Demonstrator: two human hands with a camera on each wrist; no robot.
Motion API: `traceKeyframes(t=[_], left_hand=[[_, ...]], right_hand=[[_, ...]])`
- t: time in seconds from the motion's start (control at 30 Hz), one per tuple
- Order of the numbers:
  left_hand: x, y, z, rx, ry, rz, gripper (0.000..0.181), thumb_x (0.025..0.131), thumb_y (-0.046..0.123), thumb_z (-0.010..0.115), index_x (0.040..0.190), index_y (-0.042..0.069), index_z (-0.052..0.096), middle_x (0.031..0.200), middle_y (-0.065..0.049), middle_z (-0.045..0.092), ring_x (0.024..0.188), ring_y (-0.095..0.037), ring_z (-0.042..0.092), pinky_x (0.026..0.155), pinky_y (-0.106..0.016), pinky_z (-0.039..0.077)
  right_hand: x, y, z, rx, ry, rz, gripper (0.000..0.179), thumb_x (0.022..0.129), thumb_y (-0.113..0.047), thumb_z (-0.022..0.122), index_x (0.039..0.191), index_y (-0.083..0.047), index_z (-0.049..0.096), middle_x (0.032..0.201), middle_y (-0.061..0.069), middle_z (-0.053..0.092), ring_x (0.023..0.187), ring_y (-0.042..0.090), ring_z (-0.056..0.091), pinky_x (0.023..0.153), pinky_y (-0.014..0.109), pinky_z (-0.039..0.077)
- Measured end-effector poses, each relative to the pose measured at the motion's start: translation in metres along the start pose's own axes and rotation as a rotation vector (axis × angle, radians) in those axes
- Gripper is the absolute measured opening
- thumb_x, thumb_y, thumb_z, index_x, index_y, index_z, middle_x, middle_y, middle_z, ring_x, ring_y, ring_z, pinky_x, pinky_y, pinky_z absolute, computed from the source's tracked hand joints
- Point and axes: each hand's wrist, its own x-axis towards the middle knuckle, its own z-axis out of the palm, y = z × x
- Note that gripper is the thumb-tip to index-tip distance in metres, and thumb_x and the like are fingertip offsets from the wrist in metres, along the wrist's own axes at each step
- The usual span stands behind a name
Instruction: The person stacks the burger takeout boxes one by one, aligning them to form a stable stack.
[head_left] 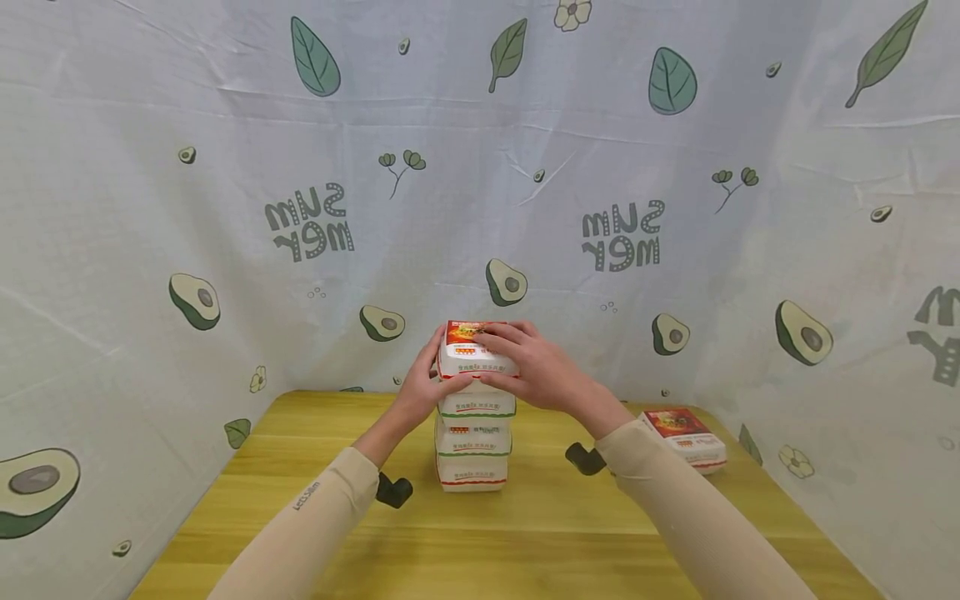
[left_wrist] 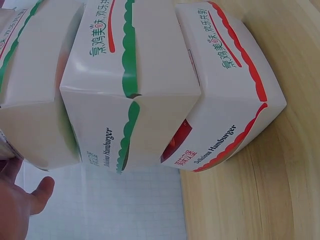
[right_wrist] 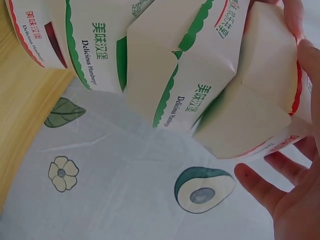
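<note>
Four white burger boxes stand stacked on the wooden table (head_left: 525,533). The top box (head_left: 476,350) has a red printed lid. My left hand (head_left: 420,382) grips its left side, and my right hand (head_left: 534,365) lies over its lid with the thumb on the front face. Under it sit two green-trimmed boxes (head_left: 477,405) and a red-trimmed bottom box (head_left: 472,472). The left wrist view shows the red-trimmed box (left_wrist: 230,90), a green-trimmed box (left_wrist: 130,85) and my thumb (left_wrist: 40,192). In the right wrist view my fingers (right_wrist: 260,187) curl round the top box (right_wrist: 255,100).
A fifth burger box (head_left: 684,437) with a red lid lies on the table at the right, by my right forearm. A pale cloth (head_left: 480,208) printed with avocados and leaves hangs behind and on both sides, close around the table.
</note>
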Motion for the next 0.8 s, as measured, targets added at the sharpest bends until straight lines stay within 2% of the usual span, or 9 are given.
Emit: traceKeyframes(t=[0.2,0.5,0.67,0.8], left_hand=[[0.0,0.001,0.001,0.006,0.004,-0.005,0.094,0.093,0.029,0.07,0.163,0.026,0.009,0.16,-0.01,0.027,0.124,-0.036,0.047,0.089,-0.034,0.052],[0.0,0.001,-0.001,0.004,-0.006,-0.009,0.091,0.095,0.021,0.067,0.163,0.027,0.007,0.16,-0.011,0.027,0.132,-0.034,0.043,0.101,-0.048,0.047],[0.001,0.005,-0.002,0.013,-0.025,-0.034,0.093,0.095,0.017,0.066,0.164,0.022,0.004,0.158,-0.017,0.027,0.132,-0.034,0.044,0.098,-0.041,0.048],[-0.005,0.022,-0.002,0.002,-0.039,-0.049,0.091,0.096,0.015,0.066,0.163,0.016,0.004,0.154,-0.021,0.029,0.124,-0.035,0.049,0.092,-0.036,0.051]], right_hand=[[-0.004,0.001,-0.005,0.022,-0.002,0.049,0.06,0.093,-0.041,0.071,0.147,-0.024,0.052,0.155,0.002,0.046,0.134,0.026,0.04,0.098,0.048,0.051],[-0.017,0.012,-0.013,0.019,0.001,0.123,0.06,0.096,-0.039,0.068,0.149,-0.02,0.05,0.154,0.003,0.046,0.135,0.025,0.041,0.102,0.051,0.049],[-0.025,0.018,-0.019,0.039,0.011,0.175,0.06,0.096,-0.039,0.067,0.15,-0.02,0.049,0.152,0.005,0.048,0.135,0.026,0.042,0.103,0.054,0.047],[-0.032,0.024,-0.021,0.046,0.015,0.204,0.058,0.097,-0.038,0.066,0.15,-0.022,0.048,0.153,0.004,0.047,0.137,0.026,0.041,0.105,0.057,0.045]])
